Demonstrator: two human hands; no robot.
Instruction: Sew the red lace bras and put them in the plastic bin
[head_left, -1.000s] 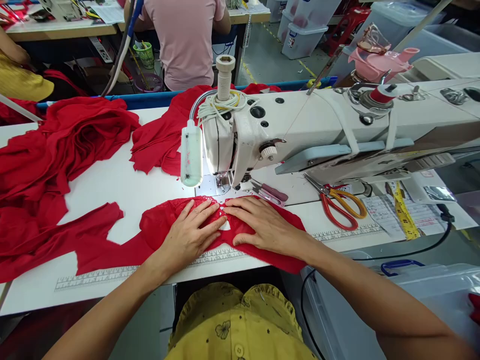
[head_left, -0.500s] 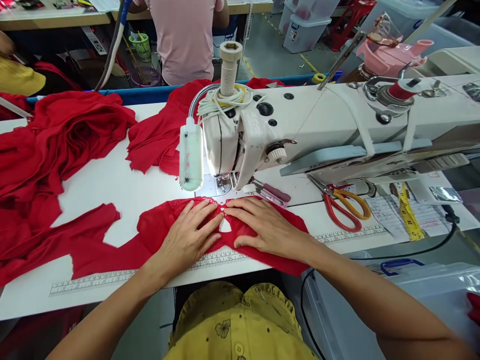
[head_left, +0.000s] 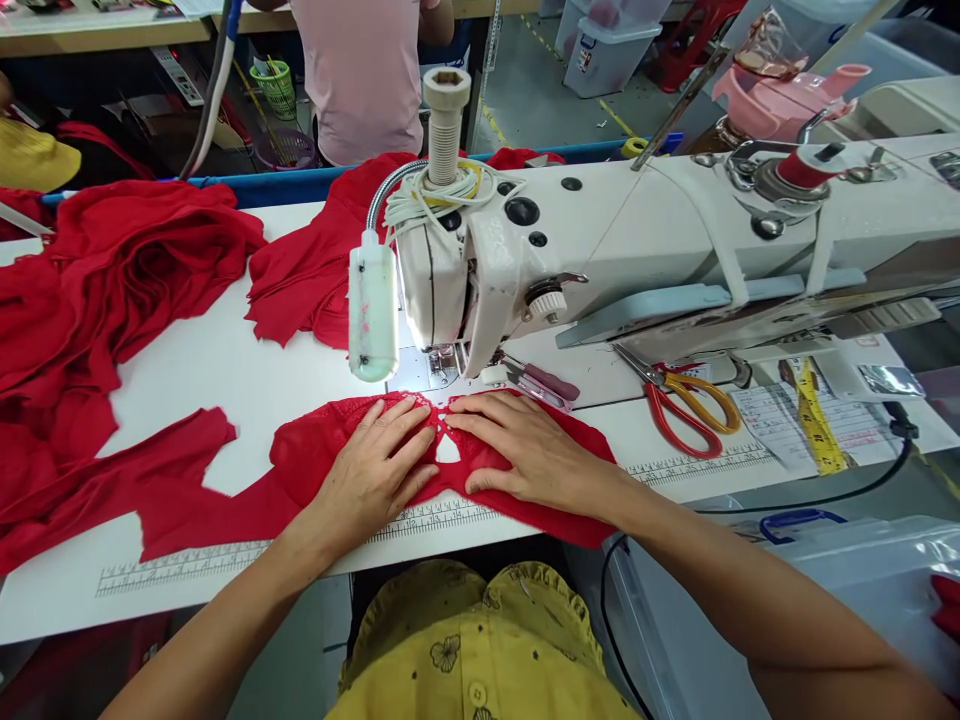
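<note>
A red lace fabric piece [head_left: 315, 450] lies flat on the white table just in front of the sewing machine's presser foot [head_left: 448, 362]. My left hand [head_left: 373, 470] presses flat on its left half, fingers stretched toward the needle. My right hand [head_left: 525, 447] lies flat on the right half, fingers pointing left. The fingertips of both hands nearly meet around a small triangular gap in the fabric. The white sewing machine [head_left: 637, 240] stands behind, with a small lamp [head_left: 373, 312] hanging at its left.
Heaps of red fabric [head_left: 127, 270] cover the table's left and back. Red-and-yellow scissors [head_left: 679, 395], thread snips [head_left: 544, 382] and a yellow tape measure [head_left: 814, 420] lie at the right. A clear plastic bin [head_left: 855, 580] sits lower right. A person in pink [head_left: 367, 70] sits beyond.
Both hands stay flat on the red lace; the view has shifted slightly, and the hands and fabric have barely moved.
</note>
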